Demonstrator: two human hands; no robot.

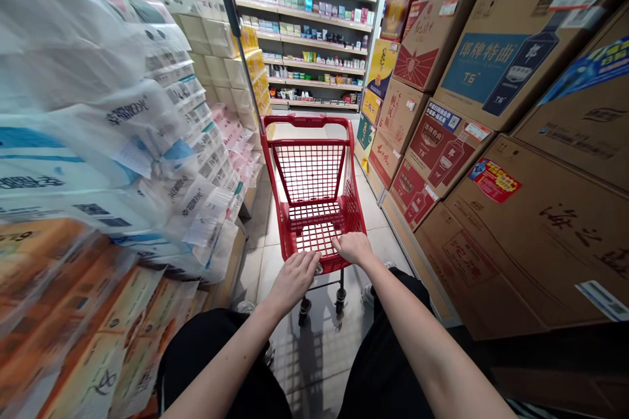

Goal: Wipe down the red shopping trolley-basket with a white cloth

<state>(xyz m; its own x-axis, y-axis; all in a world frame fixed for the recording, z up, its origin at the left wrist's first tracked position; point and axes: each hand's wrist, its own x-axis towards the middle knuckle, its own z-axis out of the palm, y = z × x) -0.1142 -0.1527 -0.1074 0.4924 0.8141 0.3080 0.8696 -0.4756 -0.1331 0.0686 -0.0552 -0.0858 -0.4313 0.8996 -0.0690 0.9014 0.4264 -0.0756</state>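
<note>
A red plastic shopping cart (348,200) with grid walls stands right in front of me, its basket bare inside. My left hand (298,275) rests on the cart's near rim, fingers bent over it. Beside it on the right, my right hand (354,247) is closed around the same rim, its thumb lying along the inner side. A dark pole (242,39) rises from the cart's far left corner. Below the basket, dark caster wheels (340,301) touch the tiled floor.
On the left, wrapped tissue packs (181,137) are piled high and close. Stacked cardboard cartons (491,209) line the right side. Shelves (314,46) of small boxes and bottles close off the far end. A strip of pale floor tiles (258,236) runs between the piles.
</note>
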